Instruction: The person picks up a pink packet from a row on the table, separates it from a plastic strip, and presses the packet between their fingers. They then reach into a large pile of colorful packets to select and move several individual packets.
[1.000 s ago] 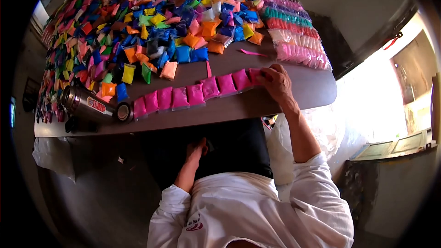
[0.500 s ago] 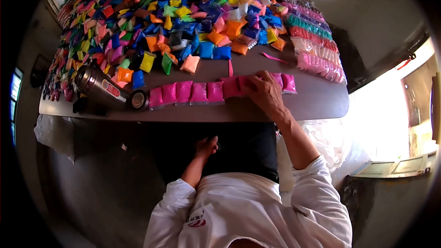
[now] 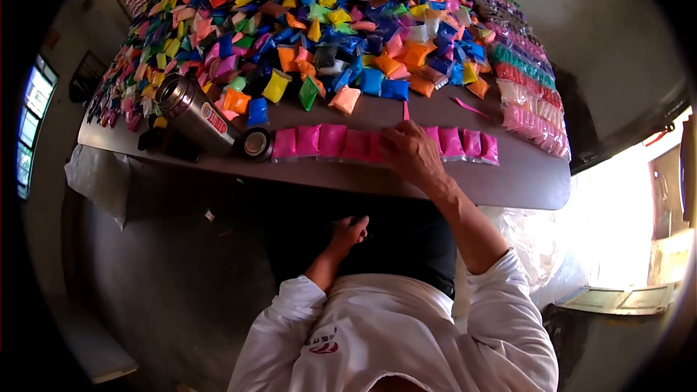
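A row of bright pink packets [image 3: 332,141] lies side by side along the near edge of the table. Over the middle of this row is my right hand [image 3: 415,154], palm down, its fingertips on the packets; the fingers hide part of the row, and whether they grip one is unclear. My left hand [image 3: 350,231] rests on my lap with its fingers curled, and what it may hold is hidden. At the row's left end stands a round dark lid [image 3: 255,144], next to a metal flask [image 3: 194,110] that leans to the left.
A large heap of colourful packets [image 3: 276,86] covers the back of the table [image 3: 508,181]. Rows of clear-wrapped packets [image 3: 534,120] line the right side. Pink strips [image 3: 470,107] lie behind the row. A plastic bag [image 3: 98,178] hangs at the left edge.
The view has shifted, so the table appears further right and slightly lower. My right hand has moved left along the pink row, uncovering packets at its right end. My left hand stays on my lap.
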`<control>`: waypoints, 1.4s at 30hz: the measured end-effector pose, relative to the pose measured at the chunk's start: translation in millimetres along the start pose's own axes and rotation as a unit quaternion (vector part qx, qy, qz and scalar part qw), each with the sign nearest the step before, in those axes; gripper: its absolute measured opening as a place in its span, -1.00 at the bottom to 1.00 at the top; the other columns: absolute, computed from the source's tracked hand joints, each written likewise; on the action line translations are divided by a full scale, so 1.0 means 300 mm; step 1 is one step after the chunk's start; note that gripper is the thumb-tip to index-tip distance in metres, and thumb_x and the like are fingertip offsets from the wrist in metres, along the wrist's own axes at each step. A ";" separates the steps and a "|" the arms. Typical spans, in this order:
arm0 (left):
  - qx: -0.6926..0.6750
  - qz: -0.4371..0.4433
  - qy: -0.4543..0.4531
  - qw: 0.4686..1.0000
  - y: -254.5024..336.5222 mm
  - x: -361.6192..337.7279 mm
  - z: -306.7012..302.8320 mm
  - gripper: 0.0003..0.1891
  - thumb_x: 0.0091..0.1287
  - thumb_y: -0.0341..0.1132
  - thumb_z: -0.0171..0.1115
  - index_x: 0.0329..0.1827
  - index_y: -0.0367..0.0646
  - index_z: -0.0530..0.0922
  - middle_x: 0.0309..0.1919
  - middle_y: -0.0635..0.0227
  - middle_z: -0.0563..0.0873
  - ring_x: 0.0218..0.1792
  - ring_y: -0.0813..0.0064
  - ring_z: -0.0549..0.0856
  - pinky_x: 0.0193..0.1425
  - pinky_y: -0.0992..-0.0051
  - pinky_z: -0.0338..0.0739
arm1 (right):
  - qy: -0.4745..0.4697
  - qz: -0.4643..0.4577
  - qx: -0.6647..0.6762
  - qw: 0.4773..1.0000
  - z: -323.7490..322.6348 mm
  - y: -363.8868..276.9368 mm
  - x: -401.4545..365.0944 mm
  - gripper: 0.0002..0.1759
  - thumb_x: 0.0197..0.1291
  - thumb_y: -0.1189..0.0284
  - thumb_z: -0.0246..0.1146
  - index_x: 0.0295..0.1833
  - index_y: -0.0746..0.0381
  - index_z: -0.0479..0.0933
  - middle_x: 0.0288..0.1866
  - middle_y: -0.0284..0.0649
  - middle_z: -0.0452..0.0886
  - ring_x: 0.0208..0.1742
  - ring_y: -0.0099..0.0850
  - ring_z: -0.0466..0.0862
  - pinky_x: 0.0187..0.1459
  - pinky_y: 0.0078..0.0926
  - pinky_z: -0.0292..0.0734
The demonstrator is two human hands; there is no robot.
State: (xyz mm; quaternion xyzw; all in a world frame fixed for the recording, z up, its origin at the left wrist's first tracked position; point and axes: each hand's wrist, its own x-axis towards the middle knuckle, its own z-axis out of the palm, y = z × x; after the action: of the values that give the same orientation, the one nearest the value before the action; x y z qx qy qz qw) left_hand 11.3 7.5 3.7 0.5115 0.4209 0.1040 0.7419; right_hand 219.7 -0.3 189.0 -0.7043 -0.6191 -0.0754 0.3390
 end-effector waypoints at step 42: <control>-0.087 0.043 0.093 0.991 0.063 -0.048 -0.030 -0.66 0.35 -0.11 0.21 -0.51 -0.11 0.44 -0.65 0.41 0.53 -0.68 0.62 0.41 -0.55 0.59 0.26 | 0.092 -0.175 0.020 0.980 0.313 -0.233 0.072 -0.80 0.01 0.39 0.32 -0.55 0.17 0.47 -0.56 -0.22 0.49 -0.48 -0.27 0.57 -0.48 -0.30 0.47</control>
State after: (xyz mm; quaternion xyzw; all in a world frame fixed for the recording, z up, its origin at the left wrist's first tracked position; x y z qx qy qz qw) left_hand 0.8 13.7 26.0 0.4509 0.4550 0.2188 0.7360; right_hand 130.6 71.2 156.0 -0.5681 -0.7006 -0.1852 0.3900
